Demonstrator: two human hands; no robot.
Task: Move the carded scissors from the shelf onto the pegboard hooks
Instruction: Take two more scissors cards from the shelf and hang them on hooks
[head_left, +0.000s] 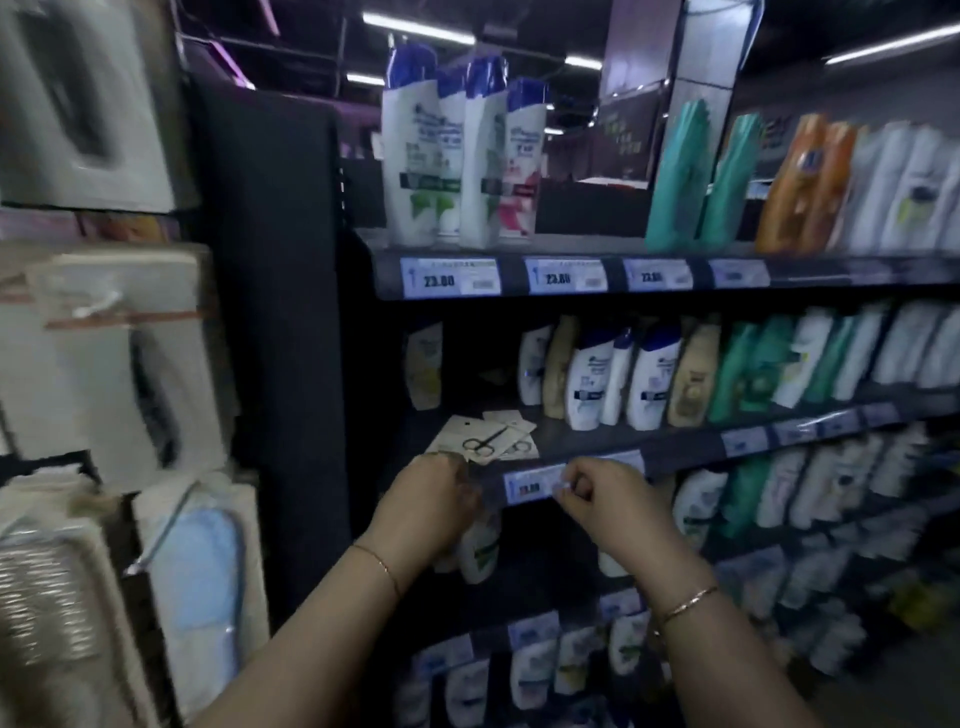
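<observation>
Several white cards with small black scissors (483, 439) lie in a loose pile on the dark shelf (597, 441), left of the shampoo bottles. My left hand (428, 501) reaches up to the pile's front edge, fingertips at the lowest card; whether it grips a card I cannot tell. My right hand (597, 501) hovers at the shelf's front rail with curled fingers, by a price tag (535, 486). The pegboard display (104, 374) with hanging packaged goods is at the left, blurred.
Shampoo bottles (623, 379) fill the shelves to the right, above and below. A dark upright panel (280, 332) separates the shelving from the pegboard side. A bare metal hook (166, 525) sticks out among the hanging packs at lower left.
</observation>
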